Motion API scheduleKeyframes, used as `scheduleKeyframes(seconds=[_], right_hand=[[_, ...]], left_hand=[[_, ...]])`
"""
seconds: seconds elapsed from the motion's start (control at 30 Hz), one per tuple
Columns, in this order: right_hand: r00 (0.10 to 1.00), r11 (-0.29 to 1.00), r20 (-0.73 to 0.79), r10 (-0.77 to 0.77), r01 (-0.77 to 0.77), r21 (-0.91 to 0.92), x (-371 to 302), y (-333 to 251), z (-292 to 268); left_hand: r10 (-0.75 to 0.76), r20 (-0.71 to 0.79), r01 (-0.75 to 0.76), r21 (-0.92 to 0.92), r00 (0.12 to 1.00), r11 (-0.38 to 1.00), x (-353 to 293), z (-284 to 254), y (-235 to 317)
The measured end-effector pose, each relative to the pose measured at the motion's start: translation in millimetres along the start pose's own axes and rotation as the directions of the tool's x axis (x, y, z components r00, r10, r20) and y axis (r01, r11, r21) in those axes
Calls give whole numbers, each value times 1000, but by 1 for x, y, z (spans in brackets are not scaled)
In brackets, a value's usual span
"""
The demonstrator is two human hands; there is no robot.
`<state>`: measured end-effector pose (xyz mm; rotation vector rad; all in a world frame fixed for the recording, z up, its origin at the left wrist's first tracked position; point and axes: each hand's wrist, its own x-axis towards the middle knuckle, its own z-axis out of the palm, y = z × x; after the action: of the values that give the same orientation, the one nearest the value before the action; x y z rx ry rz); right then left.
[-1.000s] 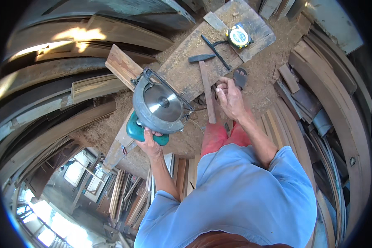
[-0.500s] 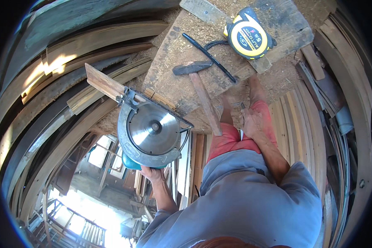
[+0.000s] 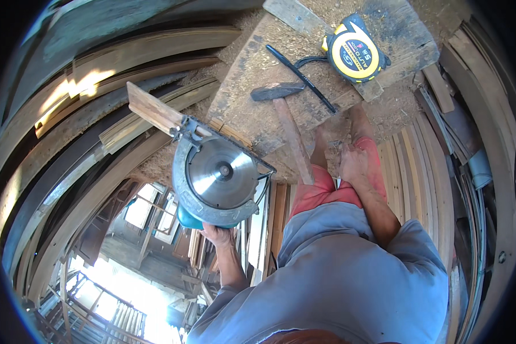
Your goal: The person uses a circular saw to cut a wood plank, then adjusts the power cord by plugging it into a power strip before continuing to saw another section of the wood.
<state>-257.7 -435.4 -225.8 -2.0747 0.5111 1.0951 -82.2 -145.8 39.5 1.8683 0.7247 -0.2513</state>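
My left hand grips a circular saw with a teal body, held with its round bare blade turned up toward me. A strip of wood juts from the left end of the saw's base. By my red shorts, over the leg, is my right hand; its fingers are too indistinct to read. On a sawdust-covered wooden board lies a hammer, its handle pointing back toward my lap. Beyond it are a slim black pen-like stick and a yellow and black tape measure.
Long wooden planks are stacked along the left, and more boards lie at the right. A grey cylindrical piece sits among thin strips there. Sawdust covers the ground around the board. Bright window openings show at lower left.
The whole view has shifted, so board, tools and saw appear farther right. The saw and my right hand sit slightly higher in the picture. My left hand keeps its grip on the saw.
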Motion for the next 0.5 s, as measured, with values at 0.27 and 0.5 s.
scheduleKeyframes(seconds=[0.27, 0.5], right_hand=[[994, 968, -19, 109, -101, 230, -9, 15, -15], [959, 965, -182, 216, -181, 191, -39, 15, -49]], left_hand=[[19, -15, -21, -188, 1000, 982, 11, 10, -15], [94, 149, -44, -304, 984, 952, 14, 29, -1]])
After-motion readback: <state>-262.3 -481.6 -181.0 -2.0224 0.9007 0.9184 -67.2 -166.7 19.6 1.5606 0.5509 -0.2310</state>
